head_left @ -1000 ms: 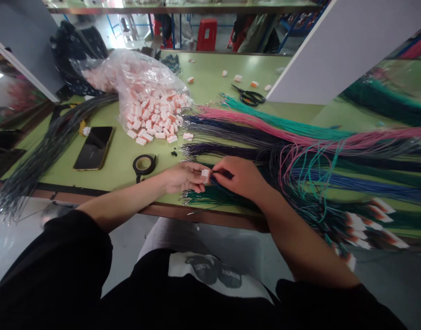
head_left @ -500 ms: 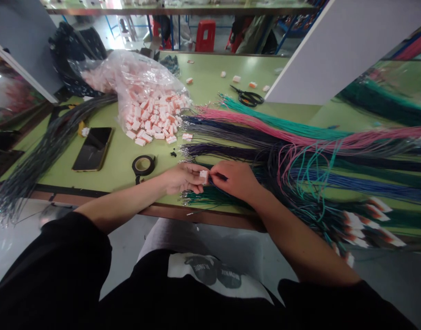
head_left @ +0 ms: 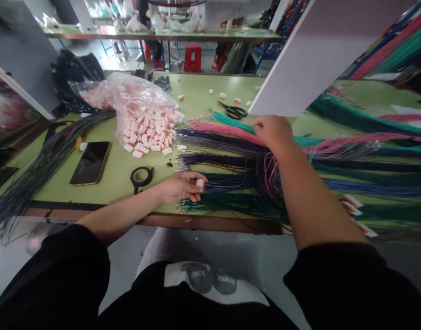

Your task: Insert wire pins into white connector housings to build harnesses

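Between the fingertips of my left hand [head_left: 183, 187] is a small white and orange connector [head_left: 200, 183], with thin wires running from it to the right. My right hand [head_left: 273, 130] is raised over the pink wires [head_left: 231, 130] and teal wires [head_left: 227, 119], its fingers curled together; what they hold, if anything, is too small to tell. Dark purple wires [head_left: 217, 160] and green wires [head_left: 224, 201] lie in bundles on the green table. A heap of connectors [head_left: 150, 130] spills from a clear plastic bag [head_left: 128, 87] at the left.
Black tape [head_left: 141, 176] and a phone [head_left: 91, 163] lie left of my left hand. Scissors [head_left: 233, 111] rest near a slanting white panel [head_left: 286, 59]. Grey wires [head_left: 59, 151] hang over the table's left edge.
My right hand has moved away from the connector, up and to the right over the pink and teal wires. My left hand still holds the connector. The view has tilted upward.
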{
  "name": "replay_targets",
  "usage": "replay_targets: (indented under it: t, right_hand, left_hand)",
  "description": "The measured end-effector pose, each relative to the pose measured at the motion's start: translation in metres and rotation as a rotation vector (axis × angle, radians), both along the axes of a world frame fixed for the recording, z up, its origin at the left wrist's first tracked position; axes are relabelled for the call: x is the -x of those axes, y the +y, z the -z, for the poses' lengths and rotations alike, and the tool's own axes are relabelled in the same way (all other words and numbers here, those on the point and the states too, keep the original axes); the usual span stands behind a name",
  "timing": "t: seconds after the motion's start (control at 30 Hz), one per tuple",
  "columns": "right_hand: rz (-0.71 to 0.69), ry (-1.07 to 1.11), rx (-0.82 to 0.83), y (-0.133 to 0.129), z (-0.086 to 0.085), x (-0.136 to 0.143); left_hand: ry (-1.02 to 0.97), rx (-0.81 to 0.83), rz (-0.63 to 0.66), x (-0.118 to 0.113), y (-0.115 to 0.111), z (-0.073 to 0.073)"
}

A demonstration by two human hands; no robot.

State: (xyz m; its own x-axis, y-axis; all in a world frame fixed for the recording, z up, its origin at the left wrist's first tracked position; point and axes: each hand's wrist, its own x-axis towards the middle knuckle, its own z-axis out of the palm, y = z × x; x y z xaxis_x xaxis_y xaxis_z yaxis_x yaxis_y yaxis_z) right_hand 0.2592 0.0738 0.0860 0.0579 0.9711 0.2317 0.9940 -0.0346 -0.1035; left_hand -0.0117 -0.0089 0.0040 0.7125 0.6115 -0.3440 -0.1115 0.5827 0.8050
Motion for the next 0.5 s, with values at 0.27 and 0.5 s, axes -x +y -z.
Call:
replay_targets:
  t: [0.27,0.5]
  right_hand:
    - [0.213,-0.199,0.307,0.038,0.035,-0.003]
    - [0.145,-0.231,0.246,0.030,0.043,-0.019]
  left_hand:
    - [-0.002,0.026,-0.001,-0.001,0.003,0.002]
    - [-0.002,0.011,0.004,-0.001,0.004,0.004]
